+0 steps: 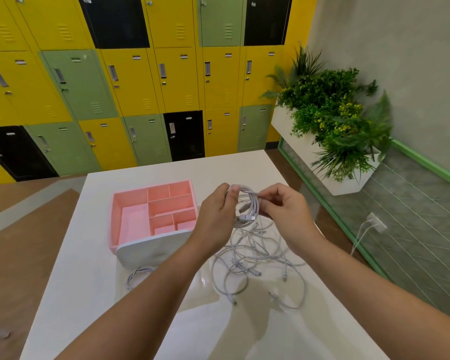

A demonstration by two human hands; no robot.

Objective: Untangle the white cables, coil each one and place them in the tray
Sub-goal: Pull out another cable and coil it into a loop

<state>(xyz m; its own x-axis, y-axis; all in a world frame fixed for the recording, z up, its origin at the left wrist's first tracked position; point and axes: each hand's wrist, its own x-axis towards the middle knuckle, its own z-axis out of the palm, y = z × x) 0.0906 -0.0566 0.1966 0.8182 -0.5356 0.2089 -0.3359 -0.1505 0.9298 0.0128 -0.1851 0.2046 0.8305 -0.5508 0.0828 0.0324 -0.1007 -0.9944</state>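
White coiled cable is clasped by the left grip and pinched by the right grip. Tangled white cables lie beside the pink divided tray.

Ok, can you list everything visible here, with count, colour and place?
tray: one, pink with white front, on the table, left of the hands
coiled cable: one, white, held above the table by both hands
tangled cables: several, white, on the table under the hands
small coil: one, white, on the table near the tray's front
table: one, white, centre
lockers: many, yellow, green, black, back wall
planter: one, white, green plants, right side
wall socket: one, white, low on the right
left hand: one, grips the coiled cable
right hand: one, pinches the coiled cable
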